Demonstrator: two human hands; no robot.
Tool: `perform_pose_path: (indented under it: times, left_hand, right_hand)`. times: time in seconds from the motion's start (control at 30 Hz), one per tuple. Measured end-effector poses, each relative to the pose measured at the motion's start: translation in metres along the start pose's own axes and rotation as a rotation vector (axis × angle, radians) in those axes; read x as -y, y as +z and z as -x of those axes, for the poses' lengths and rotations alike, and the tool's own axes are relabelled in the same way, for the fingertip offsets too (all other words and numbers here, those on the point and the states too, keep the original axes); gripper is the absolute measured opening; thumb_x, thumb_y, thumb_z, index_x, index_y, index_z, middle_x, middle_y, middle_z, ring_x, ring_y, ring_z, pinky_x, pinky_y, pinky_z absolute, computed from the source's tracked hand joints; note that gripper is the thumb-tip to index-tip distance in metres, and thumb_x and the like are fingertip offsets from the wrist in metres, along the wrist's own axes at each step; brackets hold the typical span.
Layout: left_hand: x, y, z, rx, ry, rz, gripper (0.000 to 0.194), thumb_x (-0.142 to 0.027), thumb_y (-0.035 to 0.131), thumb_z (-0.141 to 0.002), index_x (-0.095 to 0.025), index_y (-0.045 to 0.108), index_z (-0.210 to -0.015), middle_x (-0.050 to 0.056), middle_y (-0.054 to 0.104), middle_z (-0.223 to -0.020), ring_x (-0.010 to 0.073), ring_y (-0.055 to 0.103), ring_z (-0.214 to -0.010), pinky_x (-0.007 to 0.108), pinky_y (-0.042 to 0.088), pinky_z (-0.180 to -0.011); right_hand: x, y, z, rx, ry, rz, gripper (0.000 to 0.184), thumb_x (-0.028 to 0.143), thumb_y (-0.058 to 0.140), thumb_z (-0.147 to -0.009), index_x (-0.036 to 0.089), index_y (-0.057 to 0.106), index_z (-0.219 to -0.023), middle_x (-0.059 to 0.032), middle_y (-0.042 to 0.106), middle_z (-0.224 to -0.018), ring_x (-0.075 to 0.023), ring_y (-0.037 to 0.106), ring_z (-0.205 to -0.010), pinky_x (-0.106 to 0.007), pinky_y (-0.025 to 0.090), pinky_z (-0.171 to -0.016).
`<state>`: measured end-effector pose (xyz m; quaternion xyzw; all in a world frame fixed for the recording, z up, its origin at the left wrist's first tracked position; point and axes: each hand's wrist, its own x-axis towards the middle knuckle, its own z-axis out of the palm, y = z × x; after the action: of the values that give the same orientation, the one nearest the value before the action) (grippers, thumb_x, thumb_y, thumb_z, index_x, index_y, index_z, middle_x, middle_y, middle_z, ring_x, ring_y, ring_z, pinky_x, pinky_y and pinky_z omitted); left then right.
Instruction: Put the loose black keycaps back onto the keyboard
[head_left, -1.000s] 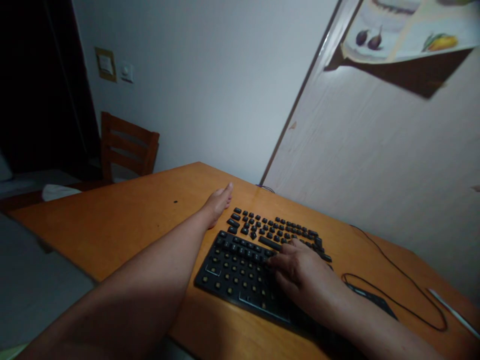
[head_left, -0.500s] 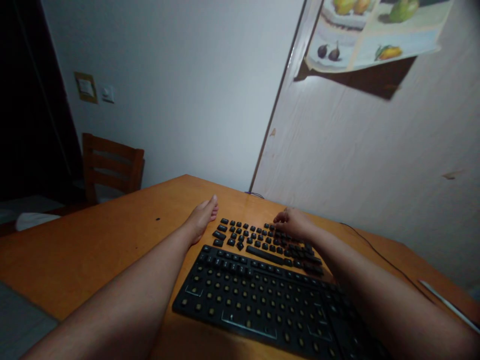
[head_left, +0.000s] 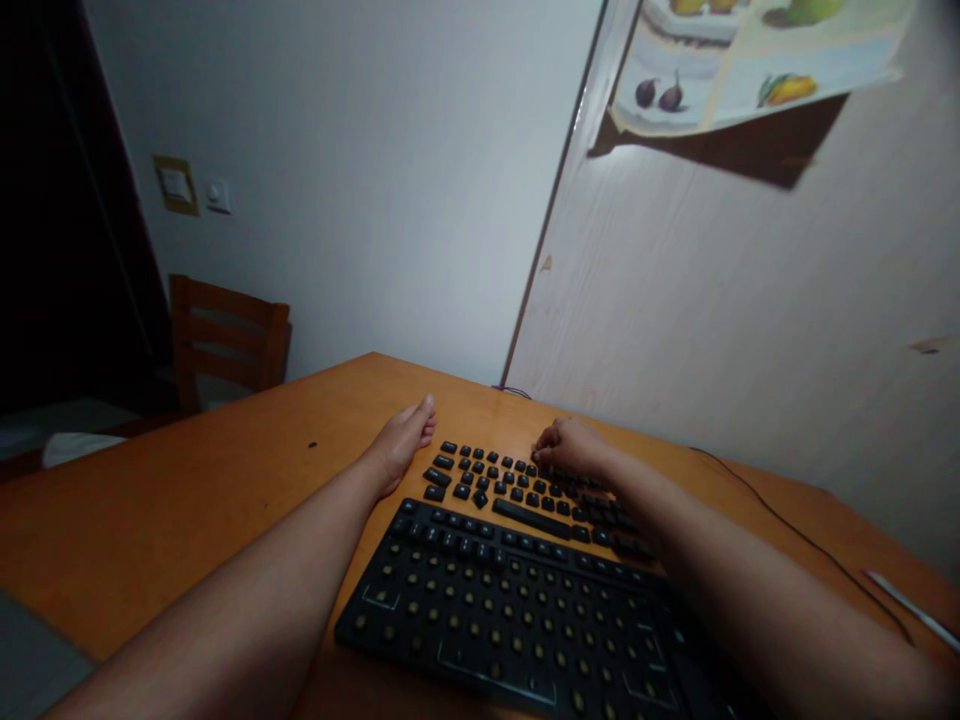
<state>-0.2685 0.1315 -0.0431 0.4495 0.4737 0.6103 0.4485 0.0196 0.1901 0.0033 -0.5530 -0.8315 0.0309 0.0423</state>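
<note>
A black keyboard with many of its keycaps off lies at the front of the table. Behind it, loose black keycaps are laid out in rows, with the long space bar nearest the keyboard. My right hand is over the back right of these rows. Its fingers are pinched on a small dark keycap, partly covered by the fingertips. To the left of the rows my left hand rests on its side on the table, fingers curled in and thumb up. Nothing shows in it.
The wooden table meets the wall at the back. One small dark piece lies left of my left arm. A thin cable runs along the right side, near a white stick-like thing. A chair stands at the far left.
My right hand has moved slightly left, and its fingers have closed together at the back row of keycaps. My left hand stays where it was. The view has shifted a little.
</note>
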Motion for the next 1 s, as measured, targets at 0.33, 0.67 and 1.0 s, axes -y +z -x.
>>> perform_pose_path:
  times: [0.33, 0.67, 1.0]
  left_hand:
    - [0.002, 0.000, -0.001, -0.001, 0.020, -0.025, 0.059, -0.070, 0.055, -0.075, -0.015, 0.061, -0.095, 0.007, 0.058, -0.094, 0.0169, 0.055, -0.088, 0.032, 0.044, -0.084]
    - [0.003, 0.000, -0.002, -0.007, 0.008, -0.025, 0.061, -0.071, 0.054, -0.075, -0.014, 0.061, -0.096, 0.008, 0.059, -0.095, 0.0167, 0.055, -0.087, 0.032, 0.045, -0.084]
    - [0.005, 0.001, -0.005, -0.001, 0.018, -0.021, 0.061, -0.072, 0.055, -0.074, -0.015, 0.061, -0.094, 0.007, 0.058, -0.092, 0.0164, 0.054, -0.084, 0.031, 0.044, -0.080]
  right_hand:
    - [0.003, 0.004, -0.002, 0.010, 0.019, -0.019, 0.015, 0.031, 0.071, -0.072, 0.021, 0.078, -0.080, -0.0064, 0.075, -0.081, -0.0195, 0.065, -0.078, -0.025, 0.042, -0.064]
    - [0.012, 0.003, -0.001, 0.012, 0.019, -0.057, 0.013, 0.028, 0.072, -0.069, 0.017, 0.075, -0.073, -0.0064, 0.071, -0.071, -0.0173, 0.061, -0.066, -0.025, 0.038, -0.056]
    - [0.037, -0.031, 0.057, -0.025, -0.175, -0.190, 0.011, 0.024, 0.061, -0.077, 0.016, 0.068, -0.076, -0.0039, 0.068, -0.074, -0.0141, 0.057, -0.063, -0.024, 0.038, -0.056]
